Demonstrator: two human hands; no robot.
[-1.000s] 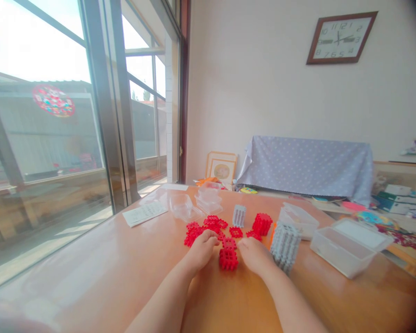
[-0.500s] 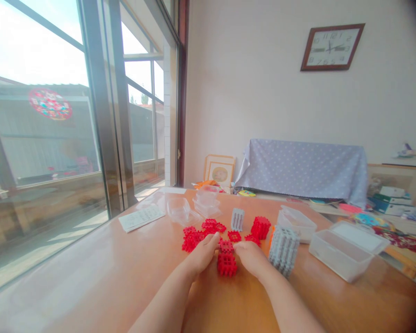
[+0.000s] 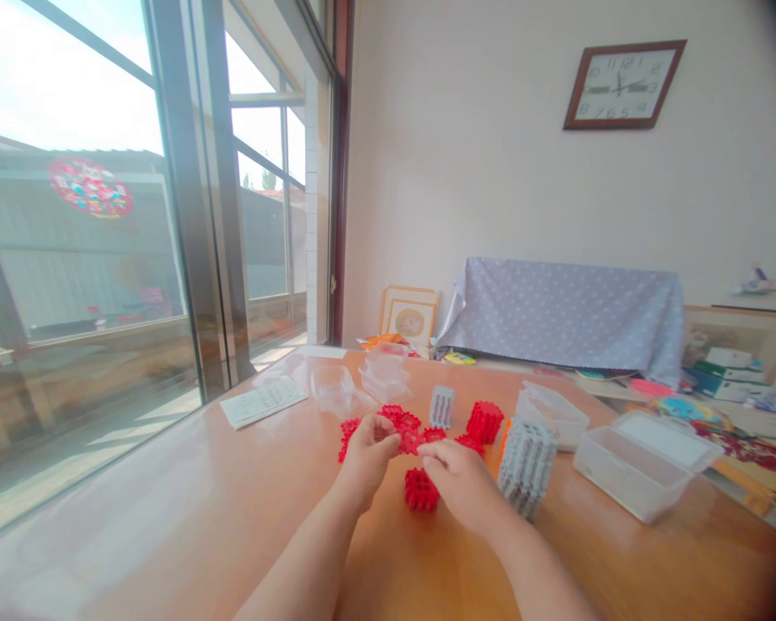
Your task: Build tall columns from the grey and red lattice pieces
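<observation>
While left hand point(image 3: 370, 457) and right hand point(image 3: 458, 477) are hovering beside red pieces point(image 3: 397, 421), grasp unclear, a rightward swing could be toppling the grey stack point(image 3: 528, 459) at three o'clock.

Bright daylight through tall metal-framed glass windows point(image 3: 113, 276) at left, pale sky point(image 3: 58, 73) blown out, glare on glossy orange-brown wooden table point(image 3: 233, 492), soft detail, stretched edges, dark right corners.

Matt red notched plastic block point(image 3: 422, 491) near the fingers point(image 3: 435, 454), glossy brown wood-look table point(image 3: 414, 573) beneath, smooth translucent plastic box point(image 3: 627, 479) rightward.
</observation>
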